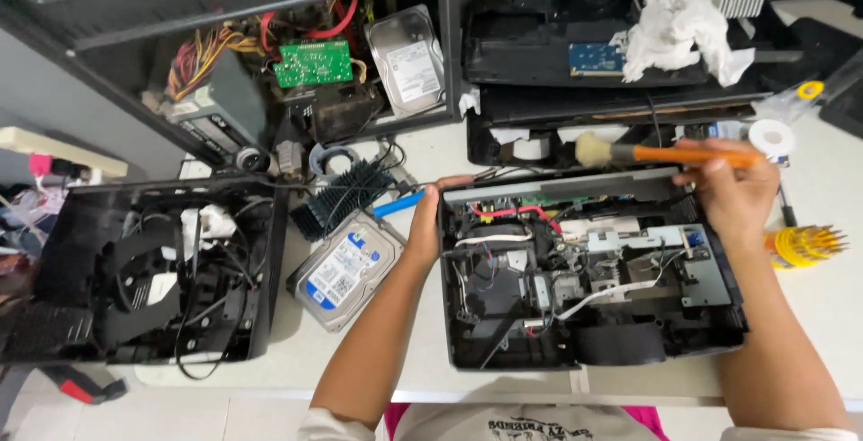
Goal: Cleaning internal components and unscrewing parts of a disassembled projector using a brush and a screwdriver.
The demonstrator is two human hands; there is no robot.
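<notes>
Where parts crowd the white table (422, 149), one hand (733, 191) holds a brush (670, 153).

the opened black device (589, 293) lies flat on the white table in front of me, lid off, wires and metal brackets showing. my orange-handled brush (670, 153) lies level above its far edge, pale bristles pointing left.
</notes>
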